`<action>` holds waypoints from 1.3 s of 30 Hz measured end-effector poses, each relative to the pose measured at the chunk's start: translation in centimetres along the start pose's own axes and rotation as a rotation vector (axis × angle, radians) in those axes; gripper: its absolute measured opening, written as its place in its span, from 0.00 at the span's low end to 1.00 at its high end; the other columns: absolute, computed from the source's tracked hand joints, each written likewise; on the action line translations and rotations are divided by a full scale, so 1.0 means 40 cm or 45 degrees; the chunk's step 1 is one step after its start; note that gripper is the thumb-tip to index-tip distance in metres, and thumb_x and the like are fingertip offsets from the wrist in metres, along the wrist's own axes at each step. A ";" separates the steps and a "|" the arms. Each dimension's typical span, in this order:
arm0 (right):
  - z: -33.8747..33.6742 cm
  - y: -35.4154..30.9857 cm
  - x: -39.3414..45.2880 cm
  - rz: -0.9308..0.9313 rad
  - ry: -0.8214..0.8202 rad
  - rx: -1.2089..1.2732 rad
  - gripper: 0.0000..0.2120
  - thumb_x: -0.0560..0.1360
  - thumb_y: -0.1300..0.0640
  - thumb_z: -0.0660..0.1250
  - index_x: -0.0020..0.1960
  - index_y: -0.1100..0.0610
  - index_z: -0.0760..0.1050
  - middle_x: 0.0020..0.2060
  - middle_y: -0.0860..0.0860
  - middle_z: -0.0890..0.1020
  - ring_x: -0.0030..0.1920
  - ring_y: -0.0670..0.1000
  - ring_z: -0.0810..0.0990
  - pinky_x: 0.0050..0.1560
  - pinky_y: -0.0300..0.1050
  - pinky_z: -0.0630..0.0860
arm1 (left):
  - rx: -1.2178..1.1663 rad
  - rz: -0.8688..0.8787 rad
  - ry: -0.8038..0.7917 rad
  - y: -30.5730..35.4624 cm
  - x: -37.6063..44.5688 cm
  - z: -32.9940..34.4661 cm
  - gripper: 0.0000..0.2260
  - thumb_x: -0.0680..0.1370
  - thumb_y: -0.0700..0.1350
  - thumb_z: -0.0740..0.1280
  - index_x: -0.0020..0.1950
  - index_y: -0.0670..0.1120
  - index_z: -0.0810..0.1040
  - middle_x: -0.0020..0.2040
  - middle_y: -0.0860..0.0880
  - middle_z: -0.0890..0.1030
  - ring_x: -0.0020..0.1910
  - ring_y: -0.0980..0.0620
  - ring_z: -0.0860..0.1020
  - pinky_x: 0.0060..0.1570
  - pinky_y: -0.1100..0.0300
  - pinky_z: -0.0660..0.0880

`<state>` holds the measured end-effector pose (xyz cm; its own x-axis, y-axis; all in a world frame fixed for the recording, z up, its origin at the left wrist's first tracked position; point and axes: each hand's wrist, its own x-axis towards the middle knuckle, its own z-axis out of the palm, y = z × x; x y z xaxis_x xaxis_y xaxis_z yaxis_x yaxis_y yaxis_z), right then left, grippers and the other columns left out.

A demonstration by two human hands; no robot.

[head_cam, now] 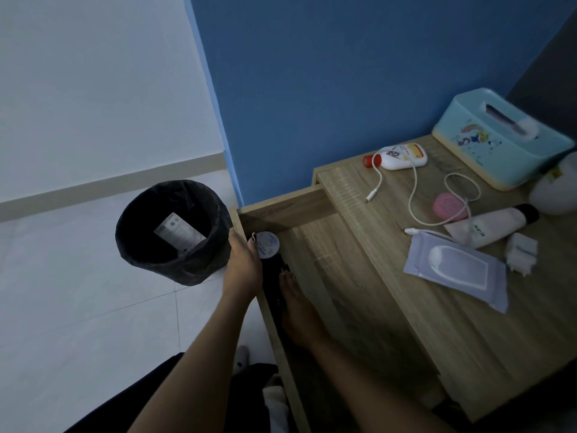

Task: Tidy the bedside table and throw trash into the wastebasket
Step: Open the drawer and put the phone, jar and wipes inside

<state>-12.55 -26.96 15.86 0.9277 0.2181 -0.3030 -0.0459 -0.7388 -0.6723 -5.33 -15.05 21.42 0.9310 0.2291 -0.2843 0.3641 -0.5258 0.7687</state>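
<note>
The wooden bedside table [468, 332] has its drawer [312, 254] pulled out. A long dark item with a round white labelled end [268, 244] lies along the drawer's front wall. My left hand [243, 264] grips it just below that round end. My right hand [298, 310] lies along its lower part with fairly straight fingers touching it. On the floor to the left stands the wastebasket [134, 251] with a black liner and a printed paper [179, 234] inside.
On the tabletop lie a white lotion bottle with a red cap [402, 156], a white cable [413, 195], a pink round case [449, 206], a white tube [490, 228], a wipes pack [456, 271], a white plug [521, 249] and a teal tissue box [499, 139]. A blue wall stands behind.
</note>
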 end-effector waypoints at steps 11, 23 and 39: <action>-0.281 -0.139 -0.126 -0.112 0.224 0.207 0.24 0.79 0.51 0.61 0.74 0.45 0.61 0.70 0.44 0.71 0.68 0.44 0.69 0.65 0.41 0.69 | 0.049 -0.016 -0.016 -0.001 0.002 0.000 0.22 0.82 0.55 0.50 0.73 0.49 0.50 0.67 0.32 0.72 0.62 0.34 0.75 0.59 0.38 0.74; -0.632 0.119 -0.264 0.205 0.318 -0.489 0.29 0.73 0.48 0.70 0.71 0.53 0.67 0.68 0.52 0.72 0.68 0.53 0.69 0.66 0.46 0.65 | 0.039 -0.085 -0.047 0.006 -0.003 -0.007 0.25 0.82 0.55 0.50 0.75 0.48 0.48 0.68 0.33 0.70 0.63 0.33 0.74 0.61 0.37 0.72; -0.639 0.208 -0.284 0.424 0.487 -0.516 0.39 0.65 0.40 0.75 0.71 0.48 0.66 0.66 0.54 0.68 0.65 0.58 0.67 0.58 0.52 0.70 | 0.017 -0.089 -0.038 0.019 -0.014 -0.012 0.23 0.82 0.55 0.51 0.75 0.52 0.48 0.68 0.35 0.72 0.62 0.34 0.75 0.60 0.37 0.73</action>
<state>-13.99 -51.88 30.95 0.9579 -0.2512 -0.1390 -0.2796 -0.9262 -0.2531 -5.60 -15.19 22.42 0.9036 0.2410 -0.3541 0.4283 -0.5201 0.7390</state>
